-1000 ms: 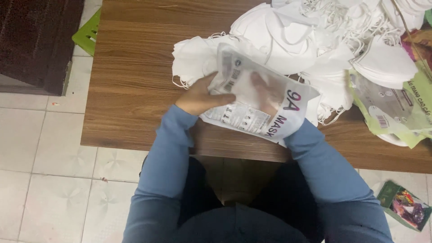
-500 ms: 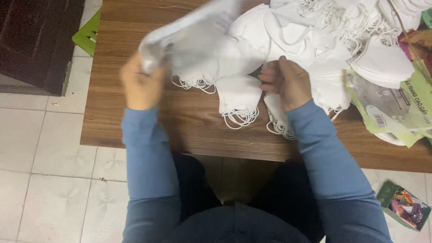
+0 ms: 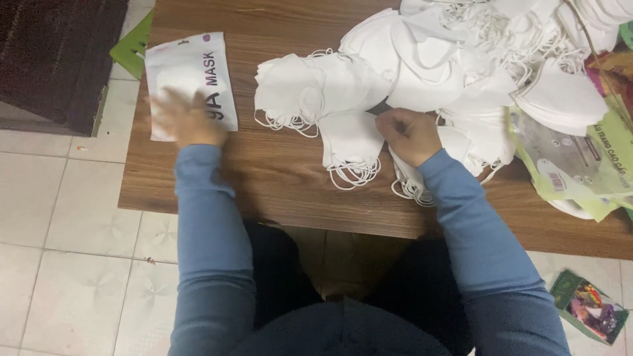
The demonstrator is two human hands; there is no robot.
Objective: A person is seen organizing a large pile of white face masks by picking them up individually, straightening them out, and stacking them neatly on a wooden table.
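1. Now the left hand (image 3: 186, 120) reaches out to the table's left edge, blurred fingers spread flat on a white mask packet (image 3: 189, 74).
2. Right hand (image 3: 410, 135), fingers curled together, pinches a white mask (image 3: 349, 142) beside the big mask pile (image 3: 461, 59).
3. Brown wooden table (image 3: 277, 178); green packaging (image 3: 580, 165) at right.
4. Pale tiled floor (image 3: 59, 264) below, dark cabinet (image 3: 59, 53) at left.
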